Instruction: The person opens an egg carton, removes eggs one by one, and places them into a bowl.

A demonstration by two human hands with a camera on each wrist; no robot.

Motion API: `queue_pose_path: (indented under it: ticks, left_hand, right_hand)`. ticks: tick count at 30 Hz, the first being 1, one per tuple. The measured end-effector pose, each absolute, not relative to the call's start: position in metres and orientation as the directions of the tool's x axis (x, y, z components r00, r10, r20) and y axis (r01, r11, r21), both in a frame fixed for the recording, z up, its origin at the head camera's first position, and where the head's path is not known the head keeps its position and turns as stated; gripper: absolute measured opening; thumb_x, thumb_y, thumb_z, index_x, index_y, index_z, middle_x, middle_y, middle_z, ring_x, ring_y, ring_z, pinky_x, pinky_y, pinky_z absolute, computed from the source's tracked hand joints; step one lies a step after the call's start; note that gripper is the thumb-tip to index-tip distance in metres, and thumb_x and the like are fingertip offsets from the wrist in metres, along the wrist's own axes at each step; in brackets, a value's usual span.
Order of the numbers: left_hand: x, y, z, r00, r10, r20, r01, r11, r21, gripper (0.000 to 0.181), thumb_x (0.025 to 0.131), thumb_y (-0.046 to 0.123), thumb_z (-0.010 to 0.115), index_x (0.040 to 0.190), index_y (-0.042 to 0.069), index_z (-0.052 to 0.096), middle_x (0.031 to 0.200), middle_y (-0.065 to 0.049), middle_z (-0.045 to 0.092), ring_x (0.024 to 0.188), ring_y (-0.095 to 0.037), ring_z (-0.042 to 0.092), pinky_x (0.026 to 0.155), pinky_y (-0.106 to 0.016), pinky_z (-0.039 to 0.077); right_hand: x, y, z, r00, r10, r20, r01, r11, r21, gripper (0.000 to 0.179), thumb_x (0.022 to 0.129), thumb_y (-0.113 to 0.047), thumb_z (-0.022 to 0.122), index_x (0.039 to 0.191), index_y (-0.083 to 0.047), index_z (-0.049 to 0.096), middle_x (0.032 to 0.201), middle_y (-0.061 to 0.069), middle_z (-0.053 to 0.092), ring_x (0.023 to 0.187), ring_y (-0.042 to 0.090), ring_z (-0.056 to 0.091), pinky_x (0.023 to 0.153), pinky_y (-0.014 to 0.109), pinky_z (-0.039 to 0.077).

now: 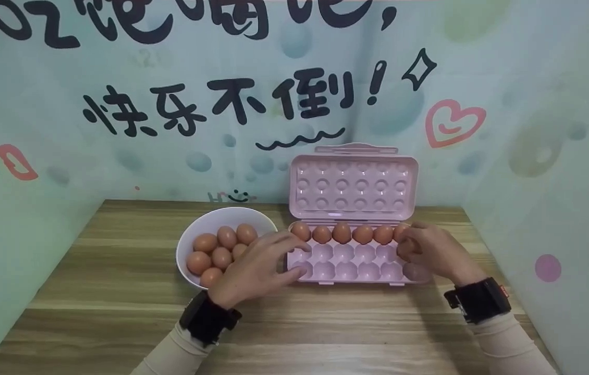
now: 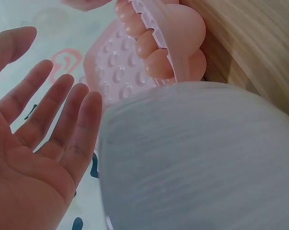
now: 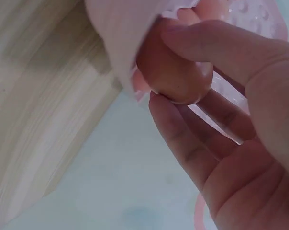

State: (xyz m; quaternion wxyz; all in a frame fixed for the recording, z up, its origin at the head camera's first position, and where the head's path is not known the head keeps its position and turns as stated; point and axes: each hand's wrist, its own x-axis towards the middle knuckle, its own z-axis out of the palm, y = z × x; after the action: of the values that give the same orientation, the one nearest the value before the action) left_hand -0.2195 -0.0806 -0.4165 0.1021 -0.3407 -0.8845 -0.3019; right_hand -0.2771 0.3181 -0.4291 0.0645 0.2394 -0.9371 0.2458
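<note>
A pink egg carton (image 1: 344, 255) stands with its lid (image 1: 354, 187) raised against the wall. Brown eggs (image 1: 342, 233) fill its back row. At the right end, my right hand (image 1: 436, 249) pinches an egg (image 3: 178, 72) between thumb and fingers, low over the middle row. My left hand (image 1: 257, 268) holds nothing; its fingers are spread and relaxed, between the bowl and the carton's left end. In the left wrist view the left palm (image 2: 29, 177) faces the camera. To the left, a white bowl (image 1: 184, 268) holds several brown eggs (image 1: 199, 263), some hidden behind the left hand.
Everything stands on a wood-grain table (image 1: 117, 291). Close behind it hangs a printed backdrop (image 1: 169, 172) with black lettering, and pale side walls (image 1: 550, 208) border the table. Each wrist carries a black strapped device (image 1: 479, 301).
</note>
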Motion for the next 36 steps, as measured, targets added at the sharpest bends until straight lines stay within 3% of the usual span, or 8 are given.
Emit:
queue_pose_path:
  ticks: [3,7,10,16,24,30,36]
  left_hand:
    - [-0.221,-0.08,-0.417,-0.741,0.538,0.402,0.672,0.579,0.462,0.029,0.098,0.038,0.076,0.124,0.025,0.071,0.126,0.009,0.068,0.127,-0.011,0.059,0.109,-0.036,0.048]
    - [-0.222,-0.08,-0.418,-0.73,0.539,0.42,0.683,0.567,0.46,0.028,0.098,0.035,0.076,0.123,0.022,0.072,0.127,0.007,0.068,0.127,-0.011,0.06,0.109,-0.035,0.049]
    - [-0.222,-0.079,-0.417,-0.735,0.526,0.429,0.678,0.572,0.461,0.028,0.098,0.032,0.077,0.123,0.022,0.072,0.124,0.005,0.068,0.121,-0.014,0.062,0.105,-0.035,0.051]
    - [-0.222,-0.077,-0.416,-0.76,0.481,0.437,0.649,0.59,0.48,0.033,0.095,0.026,0.081,0.127,0.021,0.071,0.127,0.0,0.069,0.115,-0.017,0.064,0.101,-0.036,0.055]
    - [-0.223,-0.073,-0.415,-0.744,0.44,0.502,0.665,0.559,0.496,0.038,0.093,0.022,0.082,0.13,0.019,0.07,0.129,0.003,0.068,0.118,-0.015,0.064,0.102,-0.031,0.055]
    - [-0.224,-0.069,-0.417,-0.745,0.409,0.527,0.666,0.503,0.551,0.047,0.091,0.018,0.083,0.135,0.018,0.067,0.126,0.003,0.067,0.112,-0.01,0.063,0.092,-0.027,0.057]
    - [-0.223,-0.063,-0.418,-0.731,0.406,0.548,0.682,0.466,0.564,0.05,0.088,0.012,0.085,0.133,0.014,0.065,0.123,-0.001,0.066,0.11,-0.012,0.063,0.091,-0.027,0.058]
  right_hand:
    - [-0.277,0.318,-0.425,-0.766,-0.511,0.39,-0.621,0.744,-0.244,0.036,0.072,0.014,0.081,0.099,-0.009,0.076,0.089,0.005,0.067,0.081,0.02,0.064,0.073,0.038,0.055]
    - [-0.275,0.314,-0.421,-0.681,-0.532,0.503,-0.691,0.694,-0.202,0.037,0.068,0.014,0.085,0.099,-0.005,0.077,0.091,0.008,0.069,0.081,0.022,0.063,0.069,0.035,0.055]
    - [-0.271,0.305,-0.416,-0.704,-0.485,0.519,-0.672,0.692,-0.264,0.036,0.071,0.009,0.089,0.102,-0.006,0.077,0.096,0.006,0.072,0.083,0.019,0.064,0.069,0.033,0.056]
    - [-0.259,0.277,-0.405,-0.815,-0.364,0.451,-0.566,0.67,-0.481,0.033,0.08,-0.003,0.091,0.11,-0.006,0.076,0.103,0.005,0.073,0.089,0.017,0.069,0.076,0.032,0.064]
    - [-0.247,0.236,-0.395,-0.89,-0.316,0.329,-0.453,0.536,-0.712,0.031,0.084,-0.011,0.09,0.11,-0.008,0.074,0.105,0.005,0.075,0.09,0.019,0.077,0.081,0.035,0.064]
    - [-0.24,0.214,-0.391,-0.913,-0.301,0.275,-0.397,0.502,-0.769,0.034,0.085,-0.023,0.092,0.112,-0.015,0.072,0.109,0.0,0.075,0.097,0.018,0.077,0.086,0.036,0.063]
    - [-0.235,0.198,-0.394,-0.897,-0.355,0.262,-0.402,0.412,-0.818,0.034,0.087,-0.024,0.09,0.114,-0.015,0.07,0.111,0.001,0.073,0.101,0.024,0.074,0.09,0.04,0.061]
